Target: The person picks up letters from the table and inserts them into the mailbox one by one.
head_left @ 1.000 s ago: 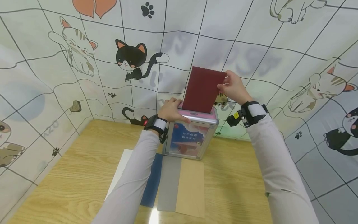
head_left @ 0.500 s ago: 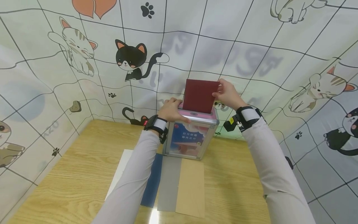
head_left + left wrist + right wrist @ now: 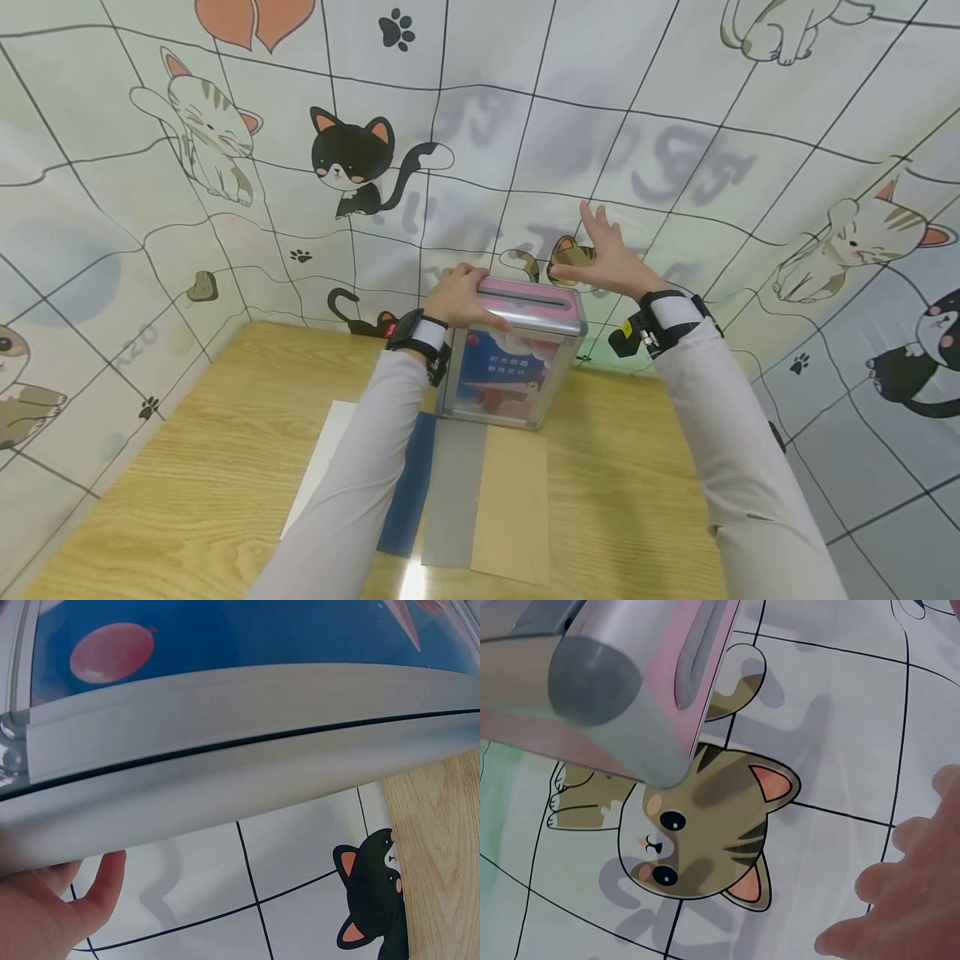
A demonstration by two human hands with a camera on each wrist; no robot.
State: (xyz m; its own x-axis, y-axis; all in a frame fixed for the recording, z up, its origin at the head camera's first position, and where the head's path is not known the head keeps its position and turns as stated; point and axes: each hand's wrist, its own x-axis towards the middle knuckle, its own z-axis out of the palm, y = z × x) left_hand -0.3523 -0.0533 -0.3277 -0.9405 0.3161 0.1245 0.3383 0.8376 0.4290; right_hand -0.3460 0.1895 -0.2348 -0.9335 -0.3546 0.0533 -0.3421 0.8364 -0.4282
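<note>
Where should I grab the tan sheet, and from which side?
Probably pinch the tan sheet by its near right corner, the empty right hand coming from the right: it lies flat, its left edge along the gray sheet, with no sheet beside its right edge.

This looks like a screened-off corner: wavy white sheeting (image 3: 487,42), printed with cats (image 3: 352,154) (and paw prints (image 3: 392,32)), backs a wood-grain tabletop (image 3: 255,408).
</note>
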